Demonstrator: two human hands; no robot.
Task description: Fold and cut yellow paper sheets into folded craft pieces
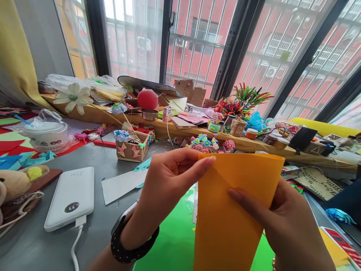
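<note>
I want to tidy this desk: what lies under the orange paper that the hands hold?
A bright green sheet lies on the table below the orange paper, showing at both its sides. Anything straight behind the paper is covered.

Craft workspace (beside barred windows (197, 45)) cluttered with paper flowers (204, 142) and coloured scraps (17, 150)

Orange paper (234, 218), green mat (172, 241), perhaps dotted black wristband (124, 256)

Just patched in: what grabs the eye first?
The orange paper sheet, held upright at centre by the left hand and right hand, over a bright green mat. A white power bank lies left on the grey table; a red ball sits on the cluttered ledge behind.
</note>
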